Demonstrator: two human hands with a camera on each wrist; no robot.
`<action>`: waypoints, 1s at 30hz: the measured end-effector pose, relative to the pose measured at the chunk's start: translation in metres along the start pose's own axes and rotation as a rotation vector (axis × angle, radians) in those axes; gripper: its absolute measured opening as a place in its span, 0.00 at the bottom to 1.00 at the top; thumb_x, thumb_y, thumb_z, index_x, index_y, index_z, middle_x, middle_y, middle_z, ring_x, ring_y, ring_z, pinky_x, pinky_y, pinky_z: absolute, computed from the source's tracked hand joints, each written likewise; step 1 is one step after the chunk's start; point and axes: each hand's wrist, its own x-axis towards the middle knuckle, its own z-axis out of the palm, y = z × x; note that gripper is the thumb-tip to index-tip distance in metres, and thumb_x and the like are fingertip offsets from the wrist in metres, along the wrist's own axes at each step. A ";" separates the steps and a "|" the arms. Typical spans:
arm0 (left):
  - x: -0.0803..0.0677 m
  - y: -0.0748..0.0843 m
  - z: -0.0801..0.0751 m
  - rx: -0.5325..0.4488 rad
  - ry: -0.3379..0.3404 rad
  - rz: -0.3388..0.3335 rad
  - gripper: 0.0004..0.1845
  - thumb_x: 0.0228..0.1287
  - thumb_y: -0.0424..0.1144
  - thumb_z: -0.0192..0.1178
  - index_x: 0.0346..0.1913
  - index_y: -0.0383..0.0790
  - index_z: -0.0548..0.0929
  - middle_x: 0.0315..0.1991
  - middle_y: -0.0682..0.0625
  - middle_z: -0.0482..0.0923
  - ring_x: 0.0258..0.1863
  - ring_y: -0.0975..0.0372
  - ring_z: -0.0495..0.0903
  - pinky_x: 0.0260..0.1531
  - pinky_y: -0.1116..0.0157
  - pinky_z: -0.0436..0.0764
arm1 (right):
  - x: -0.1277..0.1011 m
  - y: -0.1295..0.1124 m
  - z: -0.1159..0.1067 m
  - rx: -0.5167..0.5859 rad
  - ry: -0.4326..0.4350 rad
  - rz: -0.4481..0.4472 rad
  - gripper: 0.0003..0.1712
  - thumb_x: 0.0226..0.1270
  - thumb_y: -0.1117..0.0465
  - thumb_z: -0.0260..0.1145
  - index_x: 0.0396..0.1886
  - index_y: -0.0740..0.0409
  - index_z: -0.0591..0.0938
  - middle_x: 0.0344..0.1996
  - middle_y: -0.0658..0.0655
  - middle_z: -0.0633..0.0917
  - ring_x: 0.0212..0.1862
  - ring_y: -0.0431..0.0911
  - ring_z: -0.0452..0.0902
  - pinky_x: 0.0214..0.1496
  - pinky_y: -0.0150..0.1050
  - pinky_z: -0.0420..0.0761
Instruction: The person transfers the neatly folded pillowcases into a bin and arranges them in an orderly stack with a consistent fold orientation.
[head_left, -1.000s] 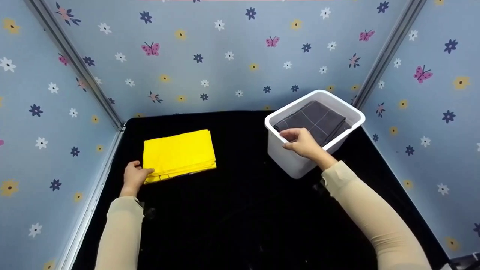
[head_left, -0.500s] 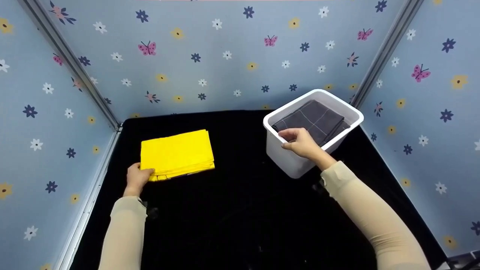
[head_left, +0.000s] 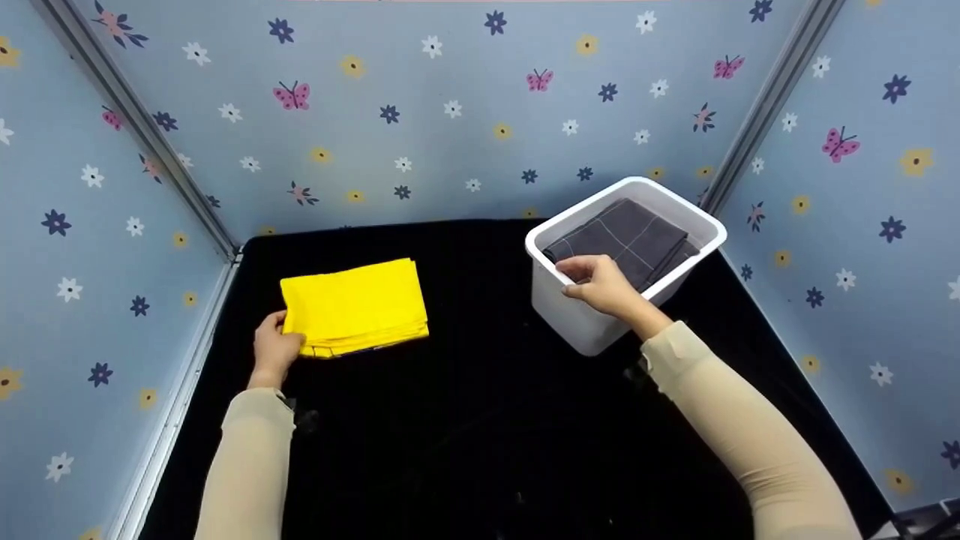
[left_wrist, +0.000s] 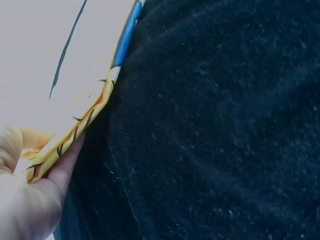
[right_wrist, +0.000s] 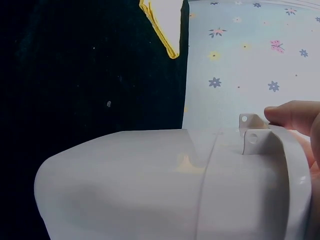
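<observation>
A folded yellow cloth [head_left: 353,305] lies on the black table [head_left: 465,420] at the left. My left hand [head_left: 274,346] pinches its near left corner; the left wrist view shows that corner of the yellow cloth [left_wrist: 75,130] between thumb and fingers, slightly raised. A white bin [head_left: 577,322] stands at the right with a folded dark grey cloth [head_left: 626,238] inside. My right hand [head_left: 600,283] grips the bin's near rim, fingers curled over the edge. In the right wrist view the white bin [right_wrist: 165,185] fills the lower frame, with fingertips [right_wrist: 292,114] over its rim.
Blue walls printed with flowers and butterflies [head_left: 450,112] close in the table on three sides, with metal corner posts [head_left: 757,112]. The black surface stretches bare between the yellow cloth and the bin and toward me.
My left hand has closed on the yellow cloth's near left corner and lifted it slightly. The right hand stays on the bin's rim.
</observation>
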 end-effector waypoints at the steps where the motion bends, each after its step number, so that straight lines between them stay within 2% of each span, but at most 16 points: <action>1: 0.000 0.002 0.000 -0.004 0.003 0.004 0.38 0.69 0.22 0.54 0.82 0.26 0.62 0.75 0.24 0.70 0.69 0.40 0.77 0.41 0.78 0.76 | 0.000 0.000 0.000 -0.003 0.002 -0.001 0.25 0.64 0.76 0.71 0.62 0.76 0.84 0.52 0.75 0.90 0.51 0.56 0.88 0.45 0.23 0.82; 7: 0.000 0.018 -0.002 -0.035 0.016 0.031 0.38 0.66 0.21 0.54 0.81 0.26 0.63 0.74 0.25 0.72 0.64 0.45 0.78 0.36 0.82 0.75 | 0.000 -0.002 0.000 -0.012 0.003 0.011 0.26 0.63 0.76 0.71 0.63 0.75 0.84 0.54 0.74 0.90 0.53 0.58 0.88 0.45 0.22 0.81; 13: -0.003 0.038 -0.002 -0.111 -0.028 0.020 0.38 0.70 0.22 0.54 0.83 0.29 0.61 0.77 0.28 0.70 0.63 0.48 0.78 0.39 0.79 0.80 | 0.000 -0.004 0.001 -0.033 0.004 -0.010 0.26 0.63 0.76 0.71 0.62 0.75 0.85 0.53 0.74 0.90 0.53 0.59 0.88 0.47 0.25 0.83; 15: -0.004 0.045 0.000 -0.146 -0.042 0.013 0.38 0.72 0.22 0.54 0.84 0.30 0.60 0.78 0.29 0.69 0.64 0.49 0.78 0.41 0.78 0.81 | -0.001 -0.005 0.001 -0.055 0.012 -0.018 0.25 0.64 0.75 0.72 0.62 0.74 0.85 0.53 0.73 0.90 0.54 0.60 0.89 0.50 0.29 0.86; 19: -0.004 0.057 0.001 -0.187 -0.053 0.009 0.38 0.73 0.22 0.55 0.84 0.31 0.59 0.78 0.31 0.68 0.64 0.50 0.79 0.44 0.78 0.83 | -0.002 -0.011 0.002 -0.096 0.043 -0.048 0.25 0.65 0.75 0.73 0.63 0.72 0.85 0.54 0.71 0.90 0.55 0.62 0.89 0.57 0.47 0.90; 21: -0.005 0.064 0.001 -0.195 -0.059 0.012 0.38 0.73 0.23 0.55 0.84 0.32 0.59 0.79 0.31 0.68 0.63 0.52 0.79 0.44 0.77 0.83 | -0.002 -0.015 0.004 -0.111 0.070 -0.083 0.24 0.65 0.74 0.73 0.62 0.71 0.86 0.53 0.71 0.90 0.54 0.63 0.89 0.57 0.54 0.90; 24: -0.005 0.073 0.001 -0.210 -0.072 0.021 0.38 0.74 0.24 0.55 0.85 0.33 0.58 0.79 0.32 0.68 0.64 0.51 0.79 0.45 0.77 0.84 | -0.001 -0.022 0.010 -0.110 0.113 -0.153 0.22 0.65 0.75 0.73 0.59 0.71 0.87 0.51 0.70 0.89 0.52 0.64 0.88 0.57 0.59 0.89; 27: -0.006 0.084 0.001 -0.227 -0.087 0.035 0.38 0.75 0.24 0.54 0.85 0.34 0.58 0.80 0.33 0.67 0.67 0.49 0.78 0.46 0.77 0.84 | 0.001 -0.027 0.018 -0.095 0.144 -0.238 0.20 0.63 0.77 0.74 0.56 0.72 0.88 0.49 0.71 0.89 0.51 0.64 0.88 0.55 0.59 0.89; 30: -0.007 0.096 0.001 -0.247 -0.102 0.039 0.39 0.75 0.24 0.54 0.86 0.35 0.57 0.81 0.34 0.66 0.70 0.47 0.76 0.46 0.77 0.84 | 0.000 -0.031 0.029 -0.073 0.137 -0.297 0.20 0.62 0.77 0.74 0.55 0.71 0.88 0.48 0.70 0.89 0.49 0.63 0.88 0.52 0.56 0.91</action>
